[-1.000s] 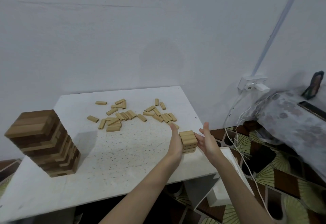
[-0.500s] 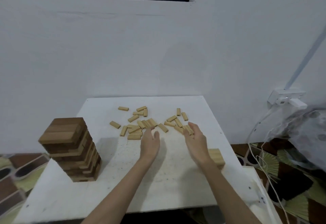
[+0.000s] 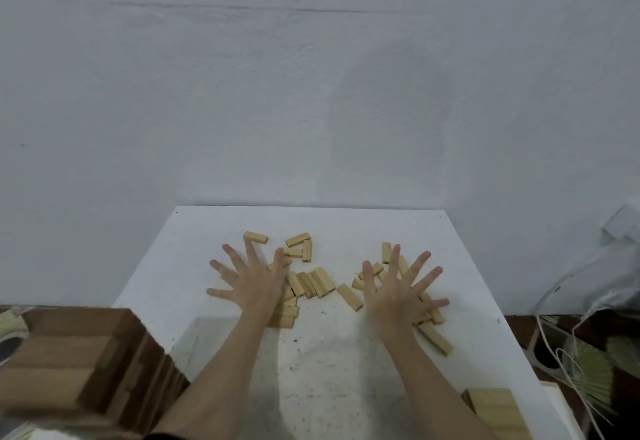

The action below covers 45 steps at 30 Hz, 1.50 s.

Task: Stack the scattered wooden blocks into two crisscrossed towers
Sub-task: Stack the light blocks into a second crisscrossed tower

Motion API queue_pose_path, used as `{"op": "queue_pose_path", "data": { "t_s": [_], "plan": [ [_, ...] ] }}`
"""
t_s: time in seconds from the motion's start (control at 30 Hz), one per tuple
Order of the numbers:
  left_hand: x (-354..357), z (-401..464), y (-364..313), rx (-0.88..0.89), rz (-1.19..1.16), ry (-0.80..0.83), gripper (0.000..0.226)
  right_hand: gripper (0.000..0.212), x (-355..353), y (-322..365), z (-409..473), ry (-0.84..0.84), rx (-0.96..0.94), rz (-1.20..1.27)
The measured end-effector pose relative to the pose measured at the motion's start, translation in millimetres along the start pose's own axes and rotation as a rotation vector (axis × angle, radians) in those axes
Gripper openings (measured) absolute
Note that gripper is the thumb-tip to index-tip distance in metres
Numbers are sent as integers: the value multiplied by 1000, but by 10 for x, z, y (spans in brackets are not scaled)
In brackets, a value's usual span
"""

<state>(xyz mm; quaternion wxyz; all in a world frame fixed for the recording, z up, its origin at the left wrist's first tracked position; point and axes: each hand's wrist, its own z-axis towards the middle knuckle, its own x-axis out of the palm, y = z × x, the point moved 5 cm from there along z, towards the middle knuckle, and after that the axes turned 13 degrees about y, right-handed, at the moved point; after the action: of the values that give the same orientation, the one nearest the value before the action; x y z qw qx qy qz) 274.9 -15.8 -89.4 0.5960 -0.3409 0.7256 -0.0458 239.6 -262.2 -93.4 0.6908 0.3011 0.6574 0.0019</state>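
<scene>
On the white counter (image 3: pixel 346 370) against a bare wall, I see my left hand (image 3: pixel 251 284) and right hand (image 3: pixel 394 296) spread flat over the scattered wooden blocks (image 3: pixel 313 282) beneath and between the fingers; they look light, rigid, best pinched by their long sides.

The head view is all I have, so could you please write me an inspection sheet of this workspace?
Surface: white table, speckled with dark flecks.
Job's things: loose wooden blocks scattered mid-table; dark tower at the near left; light stack at the near right edge.
Clutter: nothing seen on the table besides blocks.
Grippers: left hand and right hand both spread flat, fingers straight, over the loose blocks, gripping nothing.
Cables: white cables trailing down to the right of the table.
Surroundings: white wall behind; patterned floor covering on the right.
</scene>
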Motion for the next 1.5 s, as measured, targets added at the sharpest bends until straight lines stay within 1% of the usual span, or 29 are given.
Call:
{"op": "queue_pose_path", "data": {
  "t_s": [0.07,0.13,0.2,0.27,0.33,0.5,0.6,0.77,0.9,1.03,1.07,1.13,1.2,1.33,1.43,1.5],
  "plan": [
    [17,140,-86,35,64,20,79,75,72,60,129,-11,-40,-41],
    [56,236,-177,92,135,53,79,69,125,107,213,-37,-69,-81],
    [111,309,-260,164,211,111,78,63,215,125,276,-37,-97,-122],
    [176,357,-318,227,315,179,77,61,248,125,310,-16,-100,-144],
    [237,365,-365,286,385,231,72,58,259,126,328,-1,-94,-158],
    [359,120,-458,428,417,276,51,51,229,113,172,-13,-93,-188],
    [388,-42,-433,472,403,276,48,53,207,97,16,-11,-108,-191],
    [469,-319,-344,502,387,278,46,47,228,59,-211,0,-138,-157],
    [468,-503,-230,497,357,270,45,48,259,59,-418,92,-174,-166],
    [457,-718,-82,494,351,257,45,67,281,28,-615,183,-163,-165],
    [458,-763,-47,489,352,259,45,66,269,44,-674,198,-168,-173],
    [444,-866,21,481,353,262,44,58,251,69,-812,260,-177,-224],
    [432,-959,83,473,347,283,44,50,255,40,-901,313,-190,-199],
    [319,-1086,174,475,322,334,46,51,146,62,-1023,419,-211,-149],
    [161,-1141,244,501,224,301,47,51,30,122,-1106,390,-260,-92],
    [45,-1212,296,551,38,262,44,49,-36,209,-1212,347,-355,-59]
  ]
}}
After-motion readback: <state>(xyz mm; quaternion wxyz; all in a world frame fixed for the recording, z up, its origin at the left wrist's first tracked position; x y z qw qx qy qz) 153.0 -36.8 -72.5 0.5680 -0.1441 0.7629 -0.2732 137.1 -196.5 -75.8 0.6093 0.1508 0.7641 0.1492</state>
